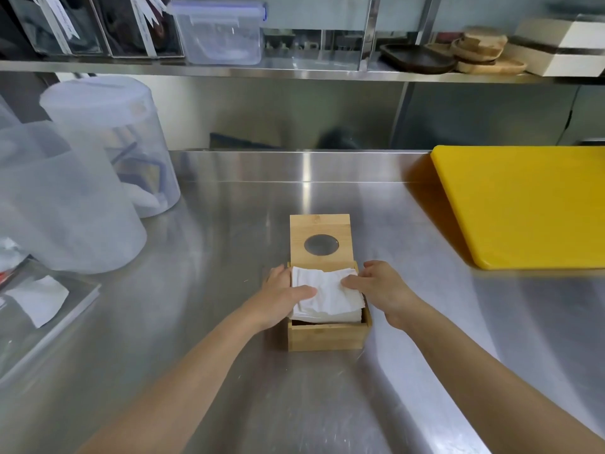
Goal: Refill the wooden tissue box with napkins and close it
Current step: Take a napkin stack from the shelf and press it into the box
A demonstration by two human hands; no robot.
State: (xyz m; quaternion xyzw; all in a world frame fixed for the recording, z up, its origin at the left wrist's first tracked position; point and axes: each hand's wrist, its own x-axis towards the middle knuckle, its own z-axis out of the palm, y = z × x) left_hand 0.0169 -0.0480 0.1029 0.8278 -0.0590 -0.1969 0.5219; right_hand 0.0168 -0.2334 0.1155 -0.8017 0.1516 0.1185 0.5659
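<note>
Both hands, left hand [281, 291] and right hand [376, 283], press flat with fingers apart on the napkins [327, 298] between them, seating the stack in the box [327, 337]; lid [320, 237] open beyond.

The steel counter [229, 224] lies bare in front of, behind and to both sides of the wooden box [327, 335], so hands can reach it from any of these. The raised lid [320, 237] blocks the box's far edge, and both hands [284, 294] [381, 286] plus the napkins [327, 296] cover its opening. Plastic jugs [82, 191] crowd the far left; a yellow cutting board [523, 204] fills the far right
</note>
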